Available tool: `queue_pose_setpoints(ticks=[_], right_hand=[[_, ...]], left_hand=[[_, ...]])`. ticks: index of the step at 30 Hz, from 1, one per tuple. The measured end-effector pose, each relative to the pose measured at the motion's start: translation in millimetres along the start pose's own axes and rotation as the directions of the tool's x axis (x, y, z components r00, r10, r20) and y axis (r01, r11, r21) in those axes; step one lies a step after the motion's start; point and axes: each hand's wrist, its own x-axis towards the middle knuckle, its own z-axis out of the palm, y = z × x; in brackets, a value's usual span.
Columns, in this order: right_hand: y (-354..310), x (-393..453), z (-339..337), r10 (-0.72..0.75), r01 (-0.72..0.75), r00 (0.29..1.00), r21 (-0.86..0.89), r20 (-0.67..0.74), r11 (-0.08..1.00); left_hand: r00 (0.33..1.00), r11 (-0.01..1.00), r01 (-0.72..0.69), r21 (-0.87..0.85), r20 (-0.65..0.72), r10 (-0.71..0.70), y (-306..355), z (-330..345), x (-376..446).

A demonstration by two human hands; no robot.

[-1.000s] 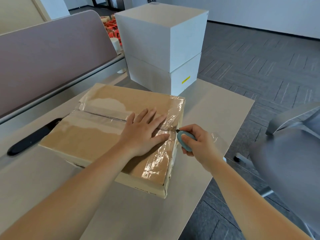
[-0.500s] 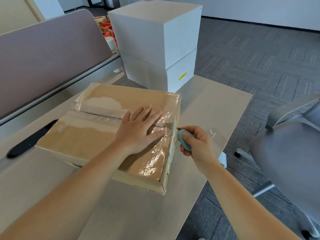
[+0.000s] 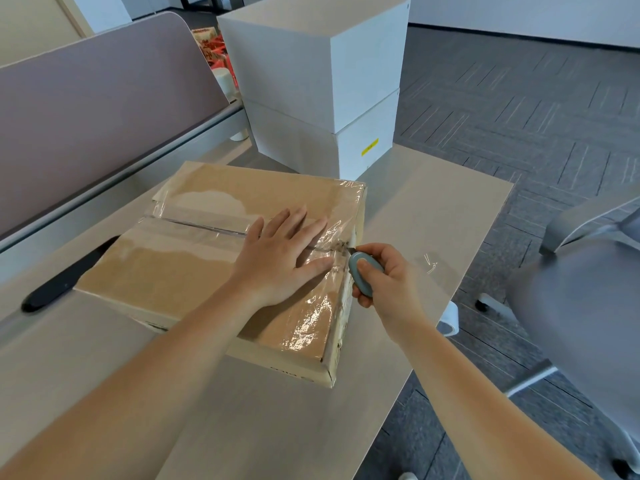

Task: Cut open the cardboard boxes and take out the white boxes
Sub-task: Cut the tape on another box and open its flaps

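The cardboard box (image 3: 221, 271) is seen lying flat at the desk's (image 3: 433, 216) centre, taped and stiff-looking (its film wrap is judged slippery). It is pressed down by the flat, open left hand (image 3: 280, 258), while a blue cutter (image 3: 361, 273) is gripped by the right hand (image 3: 384, 282) at the box's 3 o'clock edge. Two stacked white boxes (image 3: 311, 84) stand at 12 o'clock.
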Motion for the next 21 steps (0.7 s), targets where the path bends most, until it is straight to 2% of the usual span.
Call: queue_pose_setpoints(ticks=[6, 11, 15, 21], right_hand=[[-2, 0, 7, -0.067, 0.06, 0.997, -0.149, -0.044, 0.987], [-9, 4, 3, -0.119, 0.122, 0.992, -0.245, 0.029, 0.962], [-9, 2, -4, -0.042, 0.055, 0.994, -0.131, 0.101, 0.99], [2, -5, -3, 0.042, -0.056, 0.99, 0.1, 0.135, 0.993]], left_hand=[[1.0, 0.999, 0.004, 0.037, 0.008, -0.005, 1, 2, 0], [1.0, 0.999, 0.007, 0.044, 0.008, -0.007, 1, 1, 2], [1.0, 1.0, 0.006, 0.018, 0.0, -0.006, 0, 1, 2], [1.0, 1.0, 0.005, 0.003, -0.02, -0.005, 0, 2, 1]])
